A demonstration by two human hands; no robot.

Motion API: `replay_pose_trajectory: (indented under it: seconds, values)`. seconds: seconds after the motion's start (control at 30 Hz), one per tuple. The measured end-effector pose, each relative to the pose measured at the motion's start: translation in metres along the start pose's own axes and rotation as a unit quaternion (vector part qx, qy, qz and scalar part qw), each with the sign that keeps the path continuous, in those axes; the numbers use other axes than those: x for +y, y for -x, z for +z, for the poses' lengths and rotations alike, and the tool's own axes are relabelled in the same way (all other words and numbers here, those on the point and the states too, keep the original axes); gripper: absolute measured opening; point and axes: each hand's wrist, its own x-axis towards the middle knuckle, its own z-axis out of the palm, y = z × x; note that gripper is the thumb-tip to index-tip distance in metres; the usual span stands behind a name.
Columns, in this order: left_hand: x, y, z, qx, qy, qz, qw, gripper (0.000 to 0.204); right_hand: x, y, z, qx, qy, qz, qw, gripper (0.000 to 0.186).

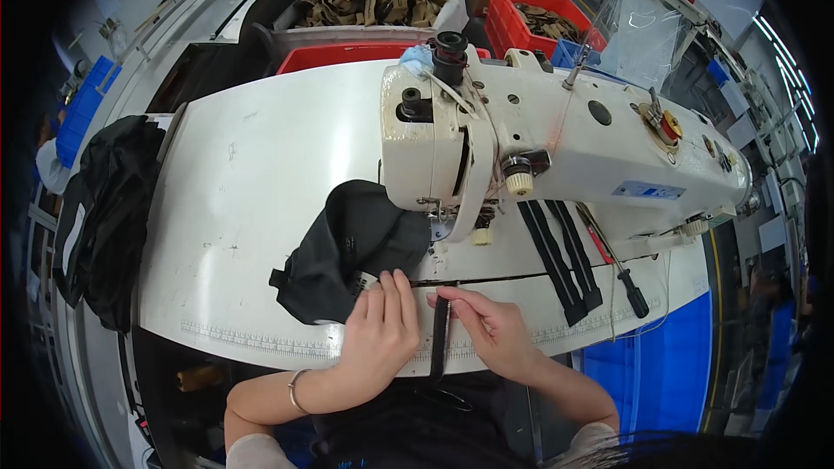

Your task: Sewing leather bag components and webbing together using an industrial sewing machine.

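Apparently, you are positioning the strap point(440, 330): right hand point(497, 330) pinches its top, tail reaching the front edge of the table point(252, 156). Left hand point(382, 321) meets the cloth point(339, 247) beside the machine point(530, 113), grip unclear. Next move likely calls for steady alignment. Room lies left; strips point(553, 260) crowd right.

A white table point(252, 156) with a smooth top and rounded edges carries everything, the sewing machine point(565, 130) standing on its back right part. Left of the machine's needle end lies a crumpled black cloth point(339, 239). In front of the machine's body, two black straps point(549, 260) lie side by side. To the right of these, also in front of the machine, rests a screwdriver point(632, 289) with a black handle.
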Motion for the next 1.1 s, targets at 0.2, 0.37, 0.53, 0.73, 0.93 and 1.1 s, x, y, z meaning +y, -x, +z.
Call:
replay_pose_trajectory:
  seconds: [0.2, 0.37, 0.53, 0.73, 0.93, 1.1]
  values:
    - [-0.038, -0.03, 0.005, 0.023, -0.009, 0.116, 0.993, 0.026, 0.03, -0.041, -0.014, 0.013, 0.451, -0.324, 0.831, 0.044]
    - [-0.066, -0.043, 0.022, 0.047, 0.369, -0.008, 0.928, 0.022, 0.024, -0.061, -0.016, 0.011, 0.576, -0.344, 0.742, 0.035]
    - [-0.072, -0.064, 0.014, 0.002, 0.365, -0.087, 0.927, 0.018, 0.04, -0.054, -0.015, -0.027, 0.621, -0.302, 0.722, 0.043]
    - [-0.041, -0.042, 0.043, 0.087, 0.132, 0.06, 0.986, 0.02, 0.016, -0.066, -0.02, -0.043, 0.14, -0.014, 0.989, 0.01]
    - [-0.051, -0.041, 0.044, 0.033, 0.208, 0.067, 0.975, 0.026, 0.023, -0.05, -0.039, -0.144, 0.351, -0.102, 0.92, 0.023]
    - [-0.047, -0.037, 0.048, 0.047, 0.204, 0.055, 0.976, 0.029, 0.047, -0.044, -0.039, -0.072, 0.073, 0.164, 0.981, 0.016]
